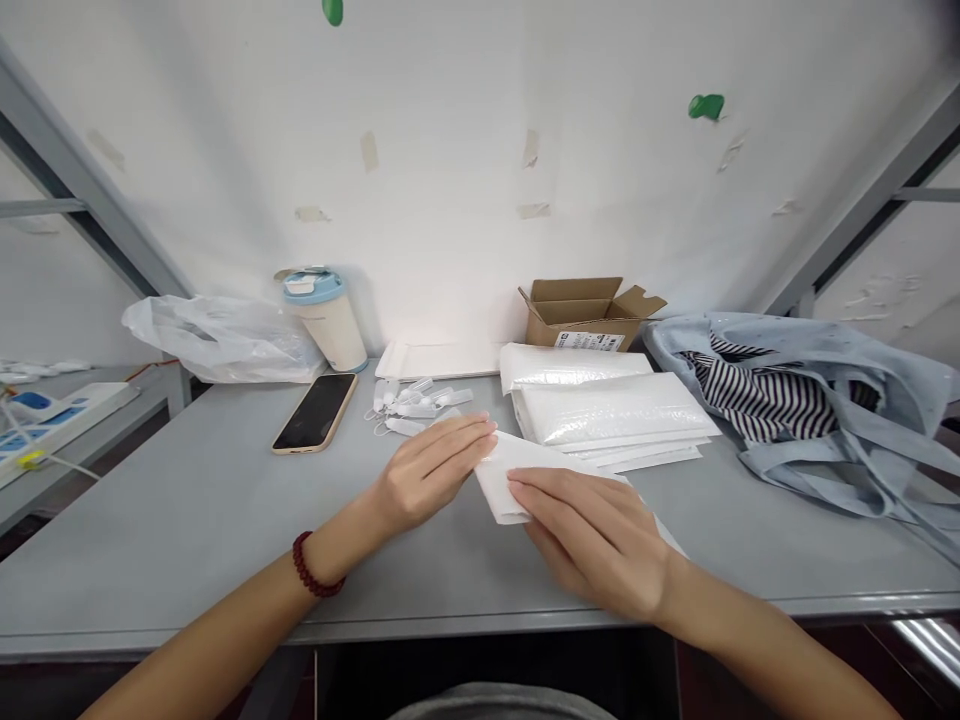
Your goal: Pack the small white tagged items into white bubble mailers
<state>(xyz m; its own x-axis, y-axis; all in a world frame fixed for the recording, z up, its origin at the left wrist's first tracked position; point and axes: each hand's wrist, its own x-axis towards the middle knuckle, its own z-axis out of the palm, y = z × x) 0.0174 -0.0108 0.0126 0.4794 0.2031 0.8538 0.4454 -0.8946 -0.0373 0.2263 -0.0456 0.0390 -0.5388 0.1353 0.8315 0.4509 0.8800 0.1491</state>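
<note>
From here I see translucent plastic pieces point(412, 402) lying loose; then the left hand point(429, 472) gripping a corner of the white sheet point(501, 488), seemingly only part-folded, between both hands; the right hand point(600, 540) pinching it; and padded mailers point(622, 405) stacked behind, not in hand.

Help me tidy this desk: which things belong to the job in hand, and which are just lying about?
Probably the job: held white sheet, stacked white packets; perhaps small translucent pieces, cardboard box.

Probably lying about: phone, lidded cup, plastic bag, blue cloth bag.
</note>
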